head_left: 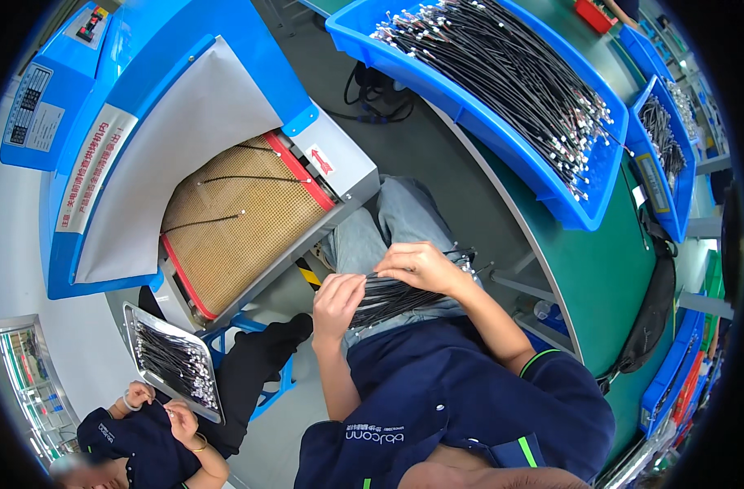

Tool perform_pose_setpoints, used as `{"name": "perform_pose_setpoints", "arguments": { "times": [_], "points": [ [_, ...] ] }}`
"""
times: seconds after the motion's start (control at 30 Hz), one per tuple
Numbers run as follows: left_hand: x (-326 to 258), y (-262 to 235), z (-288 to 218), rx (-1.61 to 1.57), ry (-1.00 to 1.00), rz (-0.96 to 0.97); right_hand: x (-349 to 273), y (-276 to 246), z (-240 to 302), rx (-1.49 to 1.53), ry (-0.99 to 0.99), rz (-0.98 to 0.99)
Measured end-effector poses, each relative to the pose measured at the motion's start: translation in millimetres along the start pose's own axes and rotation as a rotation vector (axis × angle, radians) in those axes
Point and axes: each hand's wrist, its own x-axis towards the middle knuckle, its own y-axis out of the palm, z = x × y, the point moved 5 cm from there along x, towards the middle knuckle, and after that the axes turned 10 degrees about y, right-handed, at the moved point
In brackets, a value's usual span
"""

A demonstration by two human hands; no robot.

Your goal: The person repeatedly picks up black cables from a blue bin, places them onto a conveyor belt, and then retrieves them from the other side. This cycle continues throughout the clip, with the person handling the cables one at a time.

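Observation:
A bundle of thin black cables (392,303) with small connectors at the ends lies across my lap. Over its left end my left hand (337,301) is closed, thumb and fingers pinching a black cable. Close beside it, my right hand (423,267) bends over the bundle's upper edge, its fingertips pinched on a cable too. Only a few centimetres separate the two sets of fingertips. Exactly where each cable runs under the fingers is hidden.
To the left stands a blue machine with a mesh conveyor belt (245,196) carrying several cables. A large blue bin (580,213) full of cables sits on the green table (567,281) at right. At lower left, a co-worker's hands (180,420) work near a metal tray (133,342) of cables.

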Motion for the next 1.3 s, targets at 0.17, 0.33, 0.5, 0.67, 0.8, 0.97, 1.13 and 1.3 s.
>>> {"name": "perform_pose_setpoints", "arguments": {
  "times": [0.17,0.33,0.5,0.67,0.8,0.97,1.13,1.3],
  "points": [
    [-10,-10,12,0.046,-0.089,0.026,-3,-5,-11,0.021,0.000,-0.016],
    [-34,-38,33,0.131,-0.208,-0.050,-8,-36,-28,-0.076,0.117,-0.085],
    [-60,-58,51,0.196,-0.319,-0.090,-16,-58,-40,-0.217,0.163,-0.118],
    [-66,-69,53,0.218,-0.350,-0.120,-20,-63,-46,-0.089,0.215,-0.117],
    [-66,-72,53,0.218,-0.360,-0.132,-20,-63,-39,-0.017,0.203,-0.166],
    [-67,-76,54,0.218,-0.368,-0.134,-22,-64,-42,0.046,0.313,-0.101],
    [-67,-81,51,0.231,-0.352,-0.145,-21,-64,-37,0.061,0.272,-0.058],
    [-63,-84,49,0.239,-0.350,-0.143,-25,-68,-41,0.055,0.279,-0.069]
  ]
}}
